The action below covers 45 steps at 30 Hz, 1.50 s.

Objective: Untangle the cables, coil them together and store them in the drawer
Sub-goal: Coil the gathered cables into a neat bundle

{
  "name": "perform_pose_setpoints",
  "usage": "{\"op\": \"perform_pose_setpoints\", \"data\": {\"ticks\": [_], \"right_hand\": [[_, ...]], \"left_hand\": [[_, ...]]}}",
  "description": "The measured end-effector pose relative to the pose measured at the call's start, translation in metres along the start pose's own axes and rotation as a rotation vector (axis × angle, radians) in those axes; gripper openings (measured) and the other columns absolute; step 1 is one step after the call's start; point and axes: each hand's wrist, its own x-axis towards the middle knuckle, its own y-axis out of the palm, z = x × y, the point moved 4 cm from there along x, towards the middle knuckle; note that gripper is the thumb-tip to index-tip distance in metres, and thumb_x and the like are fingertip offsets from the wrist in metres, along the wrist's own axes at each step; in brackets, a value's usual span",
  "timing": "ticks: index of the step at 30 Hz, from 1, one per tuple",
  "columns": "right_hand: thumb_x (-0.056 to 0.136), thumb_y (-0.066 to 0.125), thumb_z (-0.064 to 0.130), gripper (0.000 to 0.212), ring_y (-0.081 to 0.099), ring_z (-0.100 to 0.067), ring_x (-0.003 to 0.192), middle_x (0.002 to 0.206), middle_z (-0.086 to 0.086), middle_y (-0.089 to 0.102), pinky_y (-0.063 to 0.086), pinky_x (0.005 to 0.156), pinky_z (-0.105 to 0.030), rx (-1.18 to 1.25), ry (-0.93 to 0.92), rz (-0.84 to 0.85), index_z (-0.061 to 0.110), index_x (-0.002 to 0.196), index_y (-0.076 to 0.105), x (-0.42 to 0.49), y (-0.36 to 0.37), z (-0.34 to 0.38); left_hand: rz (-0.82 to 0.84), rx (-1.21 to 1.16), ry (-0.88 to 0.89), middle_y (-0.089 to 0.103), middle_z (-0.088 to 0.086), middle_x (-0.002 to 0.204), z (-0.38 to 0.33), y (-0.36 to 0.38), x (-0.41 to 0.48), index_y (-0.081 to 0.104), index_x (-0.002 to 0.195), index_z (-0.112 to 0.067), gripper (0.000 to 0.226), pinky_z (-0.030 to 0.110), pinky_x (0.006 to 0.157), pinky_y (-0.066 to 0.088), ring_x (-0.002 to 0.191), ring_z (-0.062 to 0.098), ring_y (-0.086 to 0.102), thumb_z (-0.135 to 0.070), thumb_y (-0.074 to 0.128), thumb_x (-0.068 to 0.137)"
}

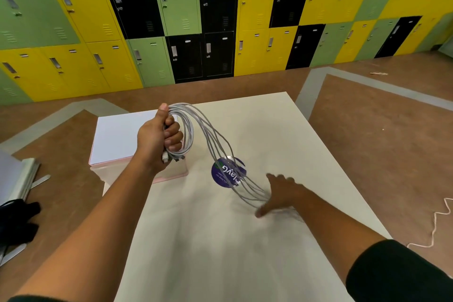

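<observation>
Several grey cables [215, 144] hang in a loose bundle above the white table [220, 247]. My left hand [159, 137] grips the looped top of the bundle, and some plug ends stick out below the fist. The strands sweep down to the right and meet my right hand [279, 193]. That hand is blurred, low over the table, with its fingers stretched out and the cables running in at the palm. A white drawer unit [117, 140] with pink edges stands at the table's left side, behind my left forearm.
A round purple sticker [228, 173] lies on the table under the cables. A wall of yellow, green and black lockers [215, 19] stands beyond the brown floor. A white cord [438, 223] lies on the floor at right. Black items [17, 218] and a grey metal piece [22, 179] are at left.
</observation>
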Motion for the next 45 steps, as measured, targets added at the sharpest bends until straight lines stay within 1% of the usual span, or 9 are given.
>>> {"op": "perform_pose_setpoints", "data": {"ticks": [2,6,10,13,15,22,26,31,45], "right_hand": [[0.054,0.076,0.079,0.135,0.02,-0.033,0.147,0.161,-0.009,0.02,0.028,0.116,-0.052,0.218,-0.149,-0.144,0.023,0.157,0.009,-0.003,-0.031,0.036],[0.09,0.067,0.042,0.079,0.023,-0.019,0.146,0.159,0.001,0.026,0.028,0.117,-0.041,0.596,-0.533,-0.476,0.024,0.154,0.024,-0.029,-0.094,0.107],[0.094,0.058,0.017,0.062,0.04,-0.013,0.135,0.15,0.001,0.042,0.034,0.108,-0.028,0.678,-0.706,-0.51,0.023,0.15,0.032,-0.046,-0.125,0.156],[0.099,0.049,0.016,0.034,0.061,-0.012,0.099,0.112,0.005,0.064,0.05,0.089,-0.032,0.753,-0.741,-0.488,0.023,0.132,0.049,-0.043,-0.126,0.17],[0.102,0.044,0.018,0.021,0.054,-0.007,0.072,0.084,0.01,0.059,0.046,0.07,-0.031,0.807,-0.723,-0.473,0.018,0.12,0.055,-0.037,-0.12,0.171],[0.103,0.043,0.019,0.019,0.035,-0.006,0.05,0.061,0.007,0.044,0.031,0.051,-0.027,0.914,-0.678,-0.371,0.015,0.098,0.06,-0.027,-0.109,0.162],[0.104,0.044,0.038,0.034,0.033,-0.003,0.045,0.055,0.01,0.041,0.029,0.046,-0.022,0.97,-0.702,-0.319,0.014,0.086,0.06,-0.033,-0.111,0.152],[0.104,0.042,0.04,0.037,0.038,-0.002,0.047,0.053,0.013,0.044,0.031,0.052,-0.025,0.924,-0.689,-0.457,0.021,0.077,0.058,-0.027,-0.108,0.145],[0.106,0.037,0.03,0.033,0.053,-0.022,0.047,0.061,-0.009,0.055,0.048,0.051,-0.028,0.983,-0.521,-0.09,0.013,0.085,0.056,-0.034,-0.048,0.155]], "left_hand": [[0.008,0.009,0.001,0.024,-0.004,0.049,0.002,0.002,-0.001,0.039,0.065,-0.019,0.045,0.014,0.036,0.019,0.035,0.007,0.022,-0.046,0.047,0.101],[0.028,0.035,0.01,0.025,-0.003,0.05,0.006,0.009,-0.004,0.04,0.065,-0.019,0.046,0.015,0.036,0.02,0.036,0.008,0.023,-0.046,0.047,0.101],[0.069,0.042,0.018,0.024,-0.003,0.049,0.006,0.019,-0.008,0.04,0.064,-0.019,0.046,0.016,0.034,0.023,0.035,0.008,0.023,-0.046,0.047,0.101],[0.069,0.038,0.029,0.024,-0.003,0.049,0.002,0.02,-0.01,0.04,0.064,-0.018,0.046,0.016,0.035,0.023,0.035,0.008,0.023,-0.046,0.047,0.101],[0.056,0.064,0.029,0.024,-0.002,0.05,0.002,0.017,-0.012,0.04,0.065,-0.018,0.046,0.016,0.037,0.022,0.037,0.008,0.023,-0.045,0.047,0.101],[0.078,0.054,-0.04,0.023,-0.001,0.052,0.019,0.008,-0.017,0.041,0.065,-0.018,0.045,0.017,0.039,0.017,0.038,0.009,0.022,-0.045,0.047,0.101],[0.199,-0.084,-0.126,0.026,-0.004,0.047,0.029,0.011,-0.019,0.04,0.064,-0.017,0.047,0.014,0.035,0.019,0.034,0.006,0.023,-0.045,0.045,0.101],[0.29,-0.234,-0.22,0.029,-0.004,0.045,0.036,0.017,-0.023,0.042,0.066,-0.015,0.053,0.016,0.037,0.017,0.033,0.006,0.026,-0.055,0.038,0.1],[0.05,-0.199,-0.033,0.023,-0.005,0.049,0.026,0.019,-0.013,0.041,0.065,-0.018,0.047,0.016,0.032,0.02,0.035,0.006,0.021,-0.046,0.042,0.103]]}}
